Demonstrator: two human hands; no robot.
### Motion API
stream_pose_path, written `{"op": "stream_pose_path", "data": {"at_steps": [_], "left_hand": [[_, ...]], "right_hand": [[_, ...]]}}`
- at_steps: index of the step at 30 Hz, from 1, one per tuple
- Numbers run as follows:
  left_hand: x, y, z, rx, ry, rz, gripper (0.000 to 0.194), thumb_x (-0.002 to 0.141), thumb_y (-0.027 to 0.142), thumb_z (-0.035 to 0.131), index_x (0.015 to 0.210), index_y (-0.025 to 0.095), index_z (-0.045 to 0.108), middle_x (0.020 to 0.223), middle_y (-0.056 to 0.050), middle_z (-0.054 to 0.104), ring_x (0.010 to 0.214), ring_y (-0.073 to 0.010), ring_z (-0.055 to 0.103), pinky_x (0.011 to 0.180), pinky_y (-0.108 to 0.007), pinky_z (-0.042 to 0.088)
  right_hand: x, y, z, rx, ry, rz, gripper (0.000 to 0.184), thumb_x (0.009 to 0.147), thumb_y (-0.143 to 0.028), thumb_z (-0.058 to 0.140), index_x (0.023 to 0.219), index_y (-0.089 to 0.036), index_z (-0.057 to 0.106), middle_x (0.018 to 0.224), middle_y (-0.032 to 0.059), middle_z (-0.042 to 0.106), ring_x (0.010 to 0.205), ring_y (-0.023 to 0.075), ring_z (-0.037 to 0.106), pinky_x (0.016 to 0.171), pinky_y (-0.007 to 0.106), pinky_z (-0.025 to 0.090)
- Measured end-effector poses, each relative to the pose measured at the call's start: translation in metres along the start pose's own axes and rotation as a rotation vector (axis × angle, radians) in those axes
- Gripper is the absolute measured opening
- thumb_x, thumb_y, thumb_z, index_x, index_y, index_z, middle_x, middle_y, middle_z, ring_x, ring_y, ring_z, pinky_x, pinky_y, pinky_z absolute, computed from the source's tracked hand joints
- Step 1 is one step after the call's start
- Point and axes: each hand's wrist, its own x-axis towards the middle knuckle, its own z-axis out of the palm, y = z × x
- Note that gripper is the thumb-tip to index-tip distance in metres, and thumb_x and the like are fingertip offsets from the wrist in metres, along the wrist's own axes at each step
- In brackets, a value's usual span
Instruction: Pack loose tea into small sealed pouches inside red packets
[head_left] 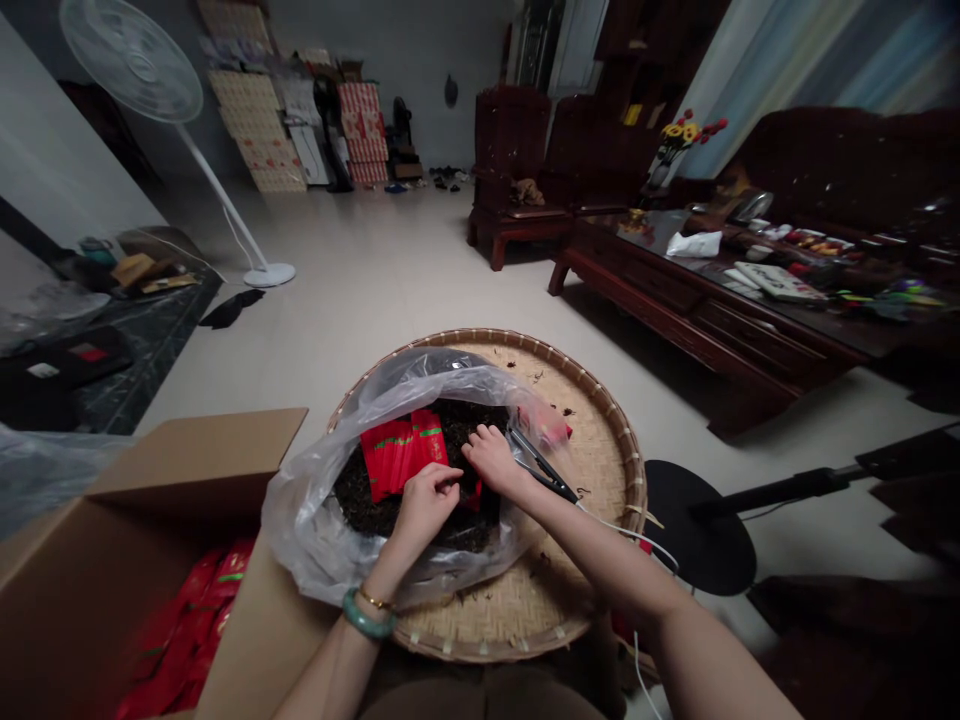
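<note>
Dark loose tea leaves (469, 412) fill a clear plastic bag (300, 540) on a round woven bamboo tray (600, 430). Several red tea packets (394, 455) with green marks lie in a row on the leaves. My left hand (429, 500) is beside them, fingers pinched together; what they hold is hidden. Just to its right, my right hand (495, 460) curls its fingers over the leaves, and I cannot make out what is in them. Part of another red packet (474, 497) shows below, between the hands. A black clamp-like tool (541, 465) with a white cord lies right of my right hand.
An open cardboard box (202, 455) with many red packets (191, 625) stands at the left. A black round stand base (697, 525) is right of the tray. Farther off are a white fan (268, 274), a dark wooden table (675, 310) and stacked boxes (259, 130).
</note>
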Motion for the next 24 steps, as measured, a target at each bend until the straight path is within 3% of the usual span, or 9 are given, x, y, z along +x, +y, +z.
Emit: {"op": "stream_pose_path", "data": {"at_steps": [4,12,19,24], "left_hand": [[0.000,0.000,0.000,-0.023,-0.007,0.000,0.023,0.071,0.010,0.053,0.083,0.016,0.071,0.080,-0.005,0.068,0.061,-0.0118,0.060,0.055,-0.022,0.049],[0.000,-0.001,-0.001,-0.003,-0.005,-0.035,0.023,0.071,0.009,0.054,0.084,0.016,0.071,0.081,-0.005,0.067,0.060,-0.0115,0.059,0.055,-0.022,0.048],[0.003,0.000,0.000,-0.020,-0.012,-0.038,0.024,0.071,0.009,0.054,0.086,0.015,0.071,0.080,-0.004,0.066,0.057,-0.0106,0.058,0.054,-0.022,0.048],[0.005,0.000,0.004,-0.001,-0.031,-0.015,0.026,0.070,0.008,0.054,0.088,0.015,0.071,0.079,-0.004,0.066,0.058,-0.0105,0.058,0.055,-0.022,0.048]], "right_hand": [[-0.002,0.001,0.004,0.054,0.023,0.035,0.015,0.087,-0.015,0.048,0.088,-0.013,0.063,0.091,0.0123,0.060,0.094,0.0238,0.045,0.076,0.036,0.033],[-0.004,0.010,-0.004,0.345,0.105,0.126,0.012,0.080,-0.012,0.053,0.078,-0.013,0.065,0.083,0.0117,0.065,0.089,0.0223,0.053,0.076,0.033,0.040],[-0.031,0.031,-0.023,0.754,0.205,0.254,0.019,0.081,-0.022,0.048,0.088,-0.012,0.063,0.074,0.0036,0.068,0.062,0.0126,0.061,0.054,0.021,0.047],[-0.043,0.017,-0.039,1.309,0.235,0.327,0.017,0.070,-0.029,0.062,0.079,-0.014,0.063,0.061,-0.0005,0.064,0.053,0.0110,0.058,0.050,0.021,0.046]]}}
